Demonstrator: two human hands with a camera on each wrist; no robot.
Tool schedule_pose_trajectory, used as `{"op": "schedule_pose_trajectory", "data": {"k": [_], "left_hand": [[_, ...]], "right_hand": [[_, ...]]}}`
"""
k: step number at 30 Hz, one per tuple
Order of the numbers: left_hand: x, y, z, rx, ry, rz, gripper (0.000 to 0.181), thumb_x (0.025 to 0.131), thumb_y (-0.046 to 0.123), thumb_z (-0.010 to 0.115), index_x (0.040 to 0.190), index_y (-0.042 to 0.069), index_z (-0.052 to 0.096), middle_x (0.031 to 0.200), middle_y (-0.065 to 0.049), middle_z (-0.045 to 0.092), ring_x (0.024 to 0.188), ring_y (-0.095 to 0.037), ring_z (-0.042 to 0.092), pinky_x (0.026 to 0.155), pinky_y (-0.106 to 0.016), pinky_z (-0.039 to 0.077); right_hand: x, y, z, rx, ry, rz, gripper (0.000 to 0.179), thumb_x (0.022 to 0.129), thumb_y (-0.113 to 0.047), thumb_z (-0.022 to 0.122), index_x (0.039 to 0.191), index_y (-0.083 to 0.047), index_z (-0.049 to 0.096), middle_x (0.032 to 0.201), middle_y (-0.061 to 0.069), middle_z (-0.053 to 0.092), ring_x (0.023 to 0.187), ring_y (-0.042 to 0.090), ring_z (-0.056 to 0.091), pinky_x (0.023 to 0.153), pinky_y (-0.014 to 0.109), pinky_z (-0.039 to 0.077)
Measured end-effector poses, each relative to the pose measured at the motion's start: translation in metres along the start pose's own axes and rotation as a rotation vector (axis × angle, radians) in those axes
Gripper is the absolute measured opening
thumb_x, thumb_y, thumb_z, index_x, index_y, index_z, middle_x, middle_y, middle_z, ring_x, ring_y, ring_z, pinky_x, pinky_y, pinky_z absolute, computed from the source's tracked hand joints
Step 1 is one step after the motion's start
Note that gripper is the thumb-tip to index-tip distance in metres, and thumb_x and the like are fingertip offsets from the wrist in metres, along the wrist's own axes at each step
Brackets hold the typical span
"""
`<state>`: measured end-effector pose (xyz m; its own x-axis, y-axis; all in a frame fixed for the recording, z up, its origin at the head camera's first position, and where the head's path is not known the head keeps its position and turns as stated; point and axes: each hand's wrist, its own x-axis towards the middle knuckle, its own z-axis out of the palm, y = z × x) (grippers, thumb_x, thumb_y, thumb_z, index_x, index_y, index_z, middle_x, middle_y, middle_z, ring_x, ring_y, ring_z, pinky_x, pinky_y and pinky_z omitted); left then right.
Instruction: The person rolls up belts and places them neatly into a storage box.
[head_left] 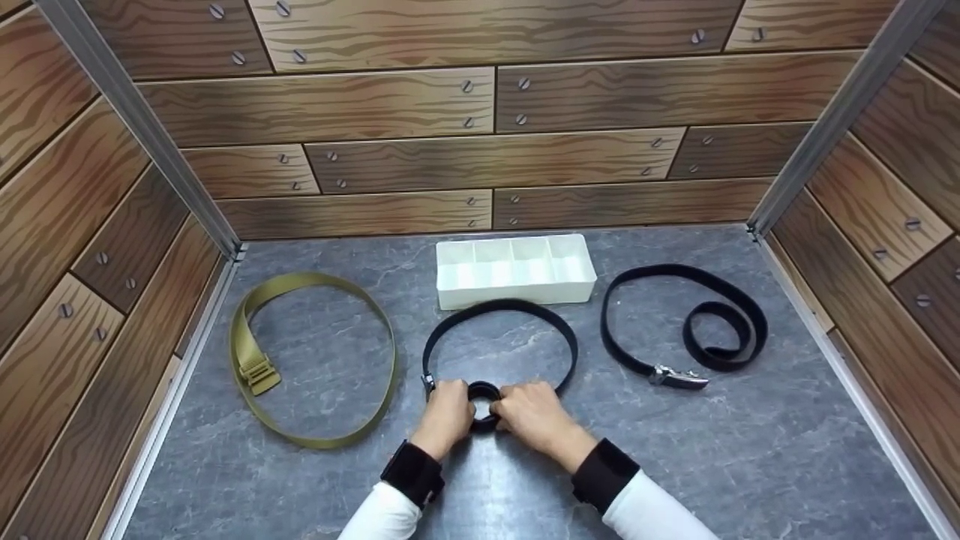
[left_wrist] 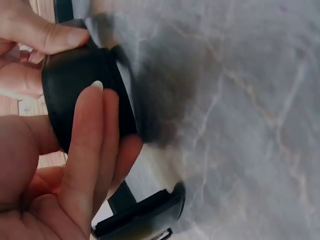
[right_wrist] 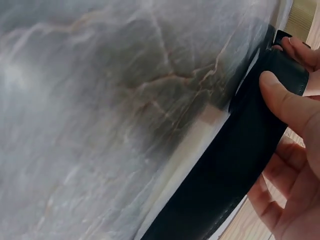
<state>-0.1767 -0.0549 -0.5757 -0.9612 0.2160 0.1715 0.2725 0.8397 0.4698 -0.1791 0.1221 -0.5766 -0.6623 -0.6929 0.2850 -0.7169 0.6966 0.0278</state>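
A black belt [head_left: 504, 304] lies in a wide loop at the middle of the grey floor, its near end rolled into a small coil [head_left: 484, 427]. My left hand [head_left: 448, 412] grips the coil's left side; in the left wrist view its fingers [left_wrist: 86, 125] lie against the outer face of the strap. From the other side my right hand [head_left: 537, 414] pinches the coil, with the thumb [right_wrist: 280, 97] on the outside of the strap in the right wrist view. The belt's metal buckle [head_left: 428, 382] sits just beyond the left hand, also showing low in the left wrist view.
Behind the loop stands a white divided tray [head_left: 517, 294] with several compartments. An olive webbing belt [head_left: 392, 360] lies looped at the left. Another black belt [head_left: 609, 330], partly curled and with a silver buckle [head_left: 679, 377], lies at the right. Wood-patterned walls [head_left: 360, 214] enclose the floor.
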Motion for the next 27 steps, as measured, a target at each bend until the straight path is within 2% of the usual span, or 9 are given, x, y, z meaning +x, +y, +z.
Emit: {"op": "schedule_pose_trajectory", "data": {"k": [6, 11, 18, 23, 27], "left_hand": [[0.002, 0.001, 0.0, 0.065, -0.008, 0.101, 0.009, 0.074, -0.006, 0.066, 0.068, 0.0, 0.063, 0.067, -0.017, 0.064, 0.067, -0.035, 0.067, 0.059, -0.044, 0.052], [0.004, 0.0, -0.001, 0.078, -0.026, 0.143, 0.011, 0.079, -0.007, 0.061, 0.071, 0.001, 0.062, 0.07, -0.016, 0.065, 0.068, -0.034, 0.067, 0.06, -0.043, 0.053], [0.006, -0.003, 0.002, 0.088, -0.011, 0.199, 0.011, 0.08, -0.005, 0.062, 0.073, 0.003, 0.059, 0.07, -0.015, 0.065, 0.067, -0.034, 0.066, 0.059, -0.043, 0.052], [0.002, -0.004, 0.003, 0.099, 0.03, 0.175, 0.011, 0.078, -0.006, 0.064, 0.073, 0.002, 0.059, 0.067, -0.017, 0.063, 0.064, -0.035, 0.066, 0.055, -0.043, 0.052], [-0.001, 0.0, 0.003, 0.057, 0.077, 0.132, 0.012, 0.077, -0.003, 0.067, 0.071, 0.001, 0.057, 0.065, -0.019, 0.061, 0.063, -0.037, 0.065, 0.054, -0.044, 0.052]], "right_hand": [[-0.004, 0.007, -0.004, 0.097, -0.071, -0.016, 0.018, 0.075, -0.032, 0.081, 0.086, -0.022, 0.071, 0.081, -0.004, 0.063, 0.07, 0.02, 0.063, 0.055, 0.038, 0.048], [-0.006, 0.014, -0.007, 0.135, -0.118, -0.032, 0.02, 0.078, -0.033, 0.079, 0.094, -0.022, 0.073, 0.08, -0.004, 0.057, 0.069, 0.016, 0.058, 0.059, 0.035, 0.047], [-0.002, 0.015, -0.009, 0.159, -0.115, -0.034, 0.013, 0.077, -0.028, 0.081, 0.087, -0.021, 0.076, 0.074, -0.004, 0.05, 0.062, 0.015, 0.05, 0.053, 0.032, 0.043], [0.002, 0.011, -0.008, 0.14, -0.124, -0.012, 0.011, 0.077, -0.028, 0.08, 0.086, -0.021, 0.076, 0.073, -0.003, 0.05, 0.062, 0.017, 0.052, 0.053, 0.034, 0.044], [0.001, 0.007, -0.005, 0.106, -0.086, 0.028, 0.012, 0.076, -0.029, 0.081, 0.081, -0.021, 0.075, 0.072, -0.001, 0.053, 0.063, 0.02, 0.056, 0.051, 0.037, 0.045]]}}
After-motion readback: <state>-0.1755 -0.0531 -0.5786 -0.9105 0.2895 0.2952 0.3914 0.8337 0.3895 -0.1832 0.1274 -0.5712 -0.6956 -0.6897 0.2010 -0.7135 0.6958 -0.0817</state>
